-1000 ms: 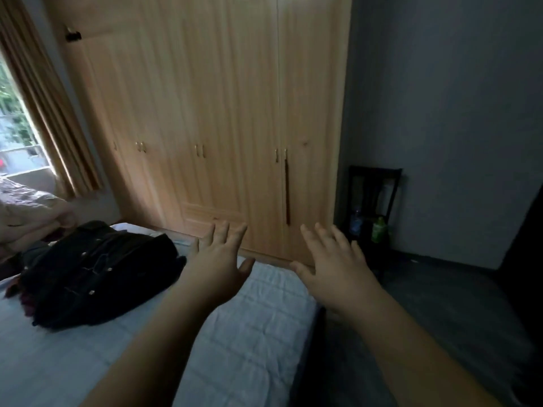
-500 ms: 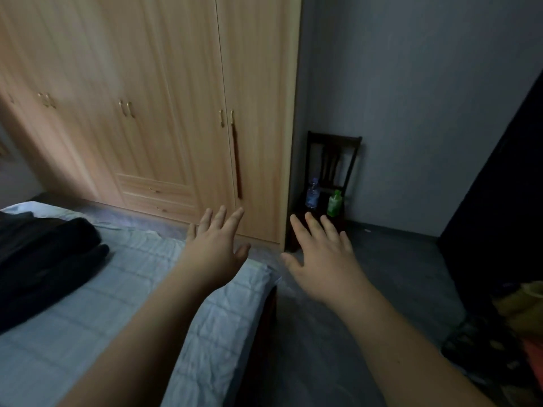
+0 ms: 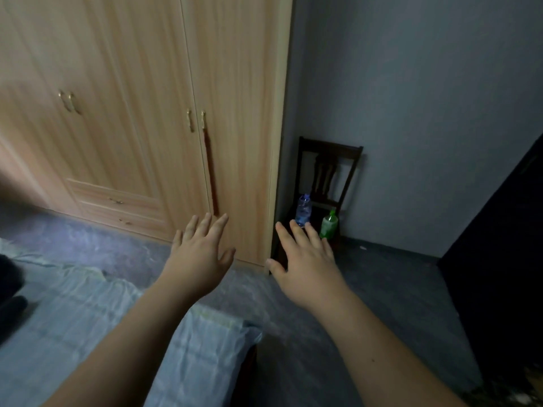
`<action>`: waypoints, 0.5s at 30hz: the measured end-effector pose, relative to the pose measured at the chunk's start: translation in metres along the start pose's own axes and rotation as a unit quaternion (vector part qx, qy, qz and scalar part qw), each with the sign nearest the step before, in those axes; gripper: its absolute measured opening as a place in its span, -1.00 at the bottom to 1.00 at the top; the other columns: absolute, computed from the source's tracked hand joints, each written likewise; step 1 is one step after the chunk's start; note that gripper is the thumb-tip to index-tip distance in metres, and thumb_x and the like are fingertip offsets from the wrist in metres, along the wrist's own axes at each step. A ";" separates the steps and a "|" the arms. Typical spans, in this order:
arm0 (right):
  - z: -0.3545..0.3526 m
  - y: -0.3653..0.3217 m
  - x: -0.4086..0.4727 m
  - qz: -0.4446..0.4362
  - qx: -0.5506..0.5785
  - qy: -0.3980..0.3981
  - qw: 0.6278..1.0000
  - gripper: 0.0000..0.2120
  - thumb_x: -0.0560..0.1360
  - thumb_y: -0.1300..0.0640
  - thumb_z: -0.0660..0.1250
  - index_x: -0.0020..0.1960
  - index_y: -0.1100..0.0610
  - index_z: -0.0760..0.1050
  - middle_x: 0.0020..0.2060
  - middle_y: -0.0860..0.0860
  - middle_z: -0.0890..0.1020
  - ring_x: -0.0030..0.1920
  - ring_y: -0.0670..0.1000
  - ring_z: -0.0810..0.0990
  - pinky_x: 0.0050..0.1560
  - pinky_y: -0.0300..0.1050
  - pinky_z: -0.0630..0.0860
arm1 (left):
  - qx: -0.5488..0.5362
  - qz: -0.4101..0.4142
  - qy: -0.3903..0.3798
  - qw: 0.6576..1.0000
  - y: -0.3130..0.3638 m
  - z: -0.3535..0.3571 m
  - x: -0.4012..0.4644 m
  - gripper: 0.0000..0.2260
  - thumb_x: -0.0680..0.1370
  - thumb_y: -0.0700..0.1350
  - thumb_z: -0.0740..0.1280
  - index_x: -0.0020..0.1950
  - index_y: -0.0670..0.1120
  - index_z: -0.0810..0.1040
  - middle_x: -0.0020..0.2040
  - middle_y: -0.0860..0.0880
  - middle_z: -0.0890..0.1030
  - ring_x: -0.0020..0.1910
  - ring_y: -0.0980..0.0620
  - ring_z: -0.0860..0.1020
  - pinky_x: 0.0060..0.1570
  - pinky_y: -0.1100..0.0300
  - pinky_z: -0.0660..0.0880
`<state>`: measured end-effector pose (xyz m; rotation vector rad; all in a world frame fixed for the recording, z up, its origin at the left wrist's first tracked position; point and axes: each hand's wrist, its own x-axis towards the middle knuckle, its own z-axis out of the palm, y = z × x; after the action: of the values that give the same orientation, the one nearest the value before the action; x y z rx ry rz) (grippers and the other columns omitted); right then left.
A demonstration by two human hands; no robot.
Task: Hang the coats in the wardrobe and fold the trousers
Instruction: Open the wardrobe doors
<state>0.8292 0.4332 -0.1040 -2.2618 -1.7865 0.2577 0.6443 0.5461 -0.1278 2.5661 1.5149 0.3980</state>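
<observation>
Wardrobe (image 3: 141, 113): shut, straight ahead past the bed (image 3: 88, 333) corner, floor strip between. Coats/trousers: not clearly in frame; only a dark bundle (image 3: 8, 289) at the left edge on the bed, can't tell what it is.

Left hand (image 3: 199, 259) and right hand (image 3: 305, 268): both empty, fingers spread wide, palms down, held in the air toward the rightmost doors. Neither touches anything.

Handling, my read:
- Doors look like light laminate panels, rigid, hinged. Grab points are the small brass handles (image 3: 196, 120) either side of the centre seam. Small pulls, so fingertip pinch, not full grip.
- Dark vertical streak below the right handle: damage or shadow, can't tell. Avoid pulling there.
- Garments should be soft and floppy; coats heavier, take at the collar/shoulders; trousers at the waistband.

Clearance:
- Right door swings toward the chair (image 3: 329, 177) in the corner gap, with two bottles (image 3: 329, 227) on it. Could clip.
- Bed corner sits near the doors; standing room narrow.
- Open floor is to the right; dark mass at far right bounds it.
</observation>
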 end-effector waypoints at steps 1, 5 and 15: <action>-0.003 0.010 0.017 0.003 0.003 0.002 1.000 -0.31 0.62 -0.27 0.06 0.62 -0.15 -0.20 0.63 -0.06 -0.10 0.60 0.05 -0.22 0.57 0.23 -0.12 | -0.004 0.000 0.006 1.000 0.003 0.005 0.018 -0.37 0.60 0.23 0.13 0.60 0.14 -0.03 0.62 -0.03 0.06 0.60 -0.10 -0.04 0.53 -0.15 0.05; -0.006 0.058 0.087 0.024 0.012 -0.003 1.000 -0.32 0.63 -0.28 0.02 0.62 -0.15 -0.20 0.63 -0.05 -0.11 0.60 0.05 -0.23 0.57 0.23 -0.13 | -0.010 -0.013 -0.001 1.000 0.007 0.028 0.093 -0.37 0.60 0.23 0.14 0.60 0.16 -0.03 0.62 -0.04 0.06 0.60 -0.11 -0.04 0.53 -0.16 0.06; 0.010 0.158 0.299 -0.075 -0.027 -0.058 0.995 -0.31 0.62 -0.27 0.04 0.61 -0.14 -0.22 0.63 -0.03 -0.12 0.60 0.08 -0.24 0.56 0.25 -0.18 | 0.005 -0.104 -0.026 0.994 0.025 0.116 0.283 -0.36 0.60 0.28 0.08 0.59 0.18 -0.12 0.63 -0.02 -0.05 0.60 -0.11 -0.11 0.54 -0.19 -0.01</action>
<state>1.0434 0.6904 -0.1570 -2.1753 -2.0329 0.3208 0.8296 0.7834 -0.1880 2.3736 1.7473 0.2944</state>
